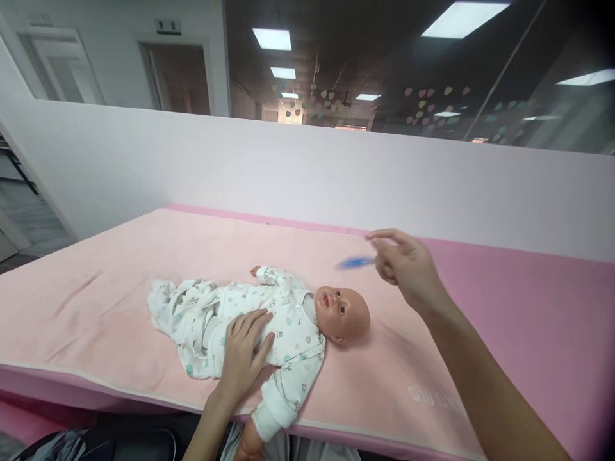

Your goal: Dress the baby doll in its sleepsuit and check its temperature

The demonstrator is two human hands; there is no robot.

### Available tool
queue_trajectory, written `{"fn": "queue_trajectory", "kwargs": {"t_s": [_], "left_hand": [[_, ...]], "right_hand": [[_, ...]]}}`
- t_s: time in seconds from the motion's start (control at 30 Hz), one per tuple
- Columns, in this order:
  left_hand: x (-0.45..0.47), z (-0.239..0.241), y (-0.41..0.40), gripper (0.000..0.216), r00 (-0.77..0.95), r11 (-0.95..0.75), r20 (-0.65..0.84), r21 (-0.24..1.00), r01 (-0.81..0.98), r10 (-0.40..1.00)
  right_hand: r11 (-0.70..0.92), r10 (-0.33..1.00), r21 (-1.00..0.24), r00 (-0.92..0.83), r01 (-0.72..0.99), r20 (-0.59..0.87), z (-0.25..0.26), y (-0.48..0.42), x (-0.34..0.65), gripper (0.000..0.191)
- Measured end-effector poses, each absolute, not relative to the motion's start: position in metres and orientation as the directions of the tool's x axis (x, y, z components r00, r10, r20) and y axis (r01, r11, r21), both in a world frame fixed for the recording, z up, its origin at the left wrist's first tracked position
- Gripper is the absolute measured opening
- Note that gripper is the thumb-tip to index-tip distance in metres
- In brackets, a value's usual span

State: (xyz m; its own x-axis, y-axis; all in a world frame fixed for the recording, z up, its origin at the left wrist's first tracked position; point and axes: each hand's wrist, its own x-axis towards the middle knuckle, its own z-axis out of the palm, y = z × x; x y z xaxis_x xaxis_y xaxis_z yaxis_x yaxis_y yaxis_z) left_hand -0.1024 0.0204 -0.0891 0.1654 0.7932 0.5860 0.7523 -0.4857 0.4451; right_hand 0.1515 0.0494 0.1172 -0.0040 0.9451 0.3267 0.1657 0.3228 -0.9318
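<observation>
A baby doll [288, 320] in a white printed suit lies on its back on a pale pink mat [120, 269], head to the right. My left hand [245, 349] rests flat on the doll's belly, fingers stretched out. My right hand [406, 266] is raised above the mat to the right of the doll's head [343, 312]. Its fingers pinch a small blue object [355, 262], blurred by motion, with the index finger pointing left.
The mat covers a darker pink padded table [528, 301] that runs along a white low wall [312, 173]. Dark glass with heart stickers rises behind the wall. The table's near edge is at the bottom, with dark fabric below it.
</observation>
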Motion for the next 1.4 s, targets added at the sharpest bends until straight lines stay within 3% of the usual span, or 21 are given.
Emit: {"fn": "queue_trajectory", "kwargs": {"t_s": [0.1, 0.27, 0.47, 0.7, 0.87, 1.03, 1.13, 1.3, 1.4], "left_hand": [[-0.102, -0.088, 0.021, 0.031, 0.16, -0.479, 0.581, 0.45, 0.754, 0.798], [-0.102, -0.088, 0.022, 0.03, 0.154, -0.468, 0.574, 0.451, 0.76, 0.804], [-0.103, -0.089, 0.021, 0.031, 0.156, -0.481, 0.588, 0.45, 0.753, 0.794], [-0.102, -0.091, 0.022, 0.031, 0.157, -0.489, 0.594, 0.451, 0.747, 0.789], [-0.1, -0.09, 0.021, 0.03, 0.138, -0.467, 0.571, 0.482, 0.742, 0.809], [-0.096, -0.073, 0.02, 0.027, 0.065, -0.368, 0.485, 0.564, 0.739, 0.872], [-0.087, -0.057, 0.026, 0.025, 0.076, -0.337, 0.452, 0.532, 0.777, 0.889], [-0.063, -0.049, 0.049, 0.023, 0.139, -0.4, 0.504, 0.457, 0.794, 0.852], [-0.053, -0.053, 0.059, 0.02, 0.202, -0.449, 0.511, 0.422, 0.788, 0.835]], "right_hand": [[0.197, 0.98, -0.949, -0.09, 0.248, 0.18, 0.117, 0.052, 0.157, 0.023], [0.117, 0.992, -0.968, -0.08, 0.224, 0.101, 0.109, 0.054, 0.165, 0.024], [0.138, 0.989, -0.961, -0.078, 0.241, 0.123, 0.116, 0.056, 0.169, 0.027], [0.078, 0.997, -0.911, -0.059, 0.405, 0.059, 0.11, 0.06, 0.165, 0.024], [0.117, 0.988, -0.919, 0.046, 0.376, 0.144, 0.105, 0.044, 0.169, 0.023], [0.041, 0.979, -0.943, 0.175, 0.329, 0.103, 0.052, 0.009, 0.187, 0.031], [-0.128, 0.983, -0.94, 0.168, 0.316, -0.077, -0.001, -0.008, 0.192, 0.033], [-0.251, 0.942, -0.835, 0.323, 0.49, -0.094, -0.06, -0.014, 0.186, 0.021], [-0.326, 0.922, -0.597, 0.385, 0.733, -0.031, -0.067, -0.009, 0.179, 0.026]]}}
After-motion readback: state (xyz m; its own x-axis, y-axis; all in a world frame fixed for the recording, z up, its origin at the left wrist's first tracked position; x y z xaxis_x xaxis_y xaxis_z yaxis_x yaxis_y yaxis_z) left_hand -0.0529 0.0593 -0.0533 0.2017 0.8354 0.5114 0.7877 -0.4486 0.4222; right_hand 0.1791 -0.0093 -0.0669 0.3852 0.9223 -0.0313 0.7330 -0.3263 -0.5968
